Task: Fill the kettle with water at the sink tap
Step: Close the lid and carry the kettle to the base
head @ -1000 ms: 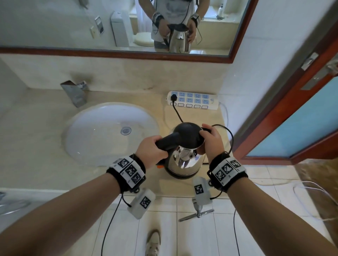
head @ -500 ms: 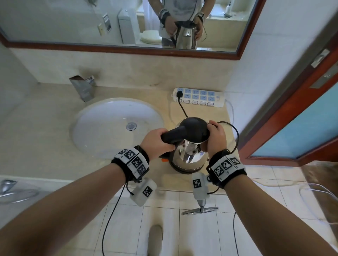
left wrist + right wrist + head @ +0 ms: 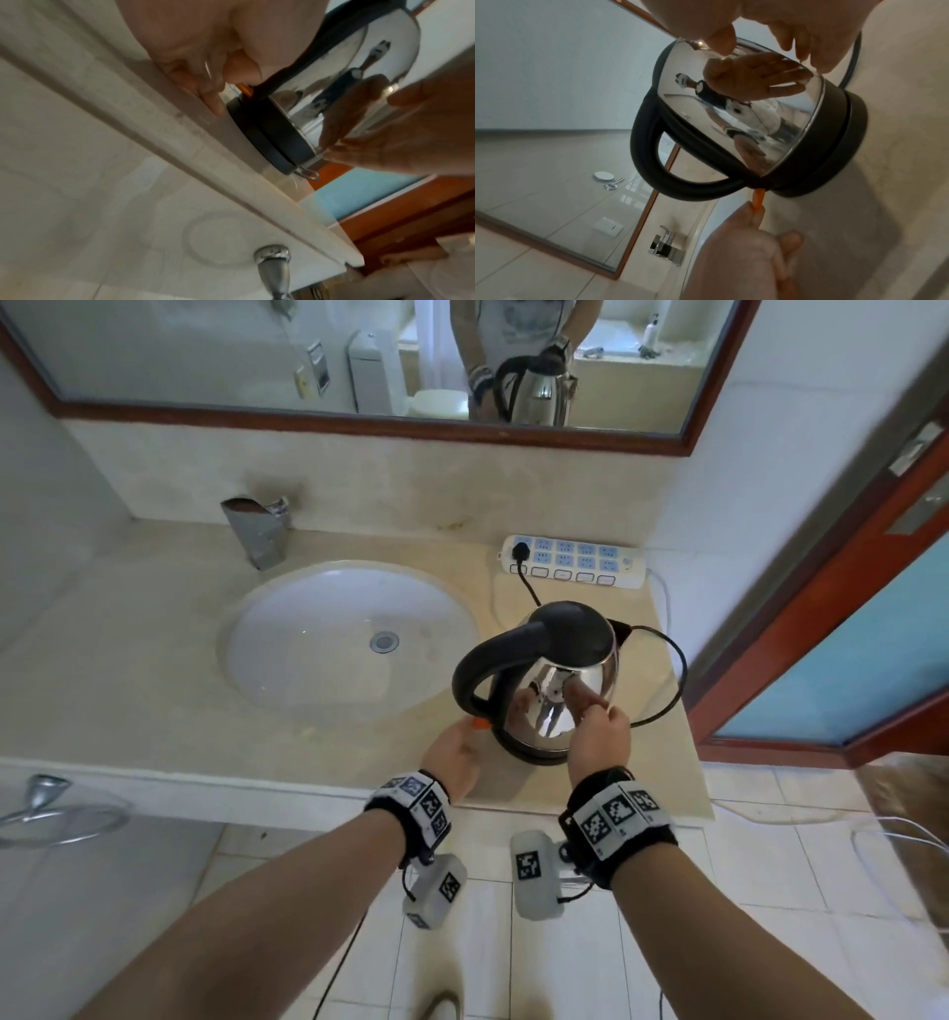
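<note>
The steel kettle, with a black lid and handle, stands upright on its black base on the counter, right of the sink basin. My left hand is low at the foot of the handle. In the right wrist view its curled thumb and finger pinch the orange switch. My right hand rests straight fingers against the kettle's shiny side. The square chrome tap stands behind the basin, far from both hands.
A white power strip lies against the back wall, and its black cord loops round the kettle's right side. A red-framed door is close on the right. A mirror hangs above, and a towel ring sits below the counter edge.
My left hand let go of the kettle handle and dropped to the orange switch. My right hand left the lid and slid down to the steel side.
</note>
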A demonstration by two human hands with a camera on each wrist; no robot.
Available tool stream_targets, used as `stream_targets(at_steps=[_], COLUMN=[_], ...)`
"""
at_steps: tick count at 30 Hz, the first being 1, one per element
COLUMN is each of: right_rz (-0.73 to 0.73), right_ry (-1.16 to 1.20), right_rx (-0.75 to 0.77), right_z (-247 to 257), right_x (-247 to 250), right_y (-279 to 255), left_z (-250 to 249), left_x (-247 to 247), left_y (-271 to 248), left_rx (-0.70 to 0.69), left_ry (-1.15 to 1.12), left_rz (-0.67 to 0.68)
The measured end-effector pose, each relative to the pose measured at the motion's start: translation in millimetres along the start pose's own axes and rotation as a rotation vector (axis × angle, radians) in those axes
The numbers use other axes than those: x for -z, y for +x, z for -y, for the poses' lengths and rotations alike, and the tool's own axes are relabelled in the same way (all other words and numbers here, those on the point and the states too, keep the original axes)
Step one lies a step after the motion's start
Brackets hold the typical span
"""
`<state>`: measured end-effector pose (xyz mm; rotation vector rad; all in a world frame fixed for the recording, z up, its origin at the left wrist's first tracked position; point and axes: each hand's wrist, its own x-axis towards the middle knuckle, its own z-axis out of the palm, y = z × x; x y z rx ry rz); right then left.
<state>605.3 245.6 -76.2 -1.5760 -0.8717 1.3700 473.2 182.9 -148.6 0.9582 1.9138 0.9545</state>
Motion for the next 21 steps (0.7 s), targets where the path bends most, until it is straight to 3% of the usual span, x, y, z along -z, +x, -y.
stream_targets(at_steps=[5, 10, 14, 17, 21], right_rz=[-0.04, -0.043, -0.04, -0.015, -0.041], right_ry=[0.053, 0.063, 0.05, 0.038, -0.095], right_rx=[-0.006, 0.048, 0.06, 0.069, 0.04], right_z=[-2.5, -2.9, -7.3, -4.8, -2.1], right_x=[-7.8, -13.1, -12.3, -10.2, -0.4], right_y=[-22.1, -31.5, -33.2, -34.3, -36.2], left_z=[-4.7, -7.6, 24.5, 13.7, 2.5], left_x=[1.4, -2.6, -11.8, -2.4, 8.4], left_y=[-9.2, -5.0, 20.3, 13.4, -1.6], left_rx=[-0.072, -0.073, -0.039, -0.051, -0.098], left_ry=[0.108, -0.059, -0.126, -0.124, -0.134], left_rz=[0.048, 0.049, 0.128, 0.171, 0.084])
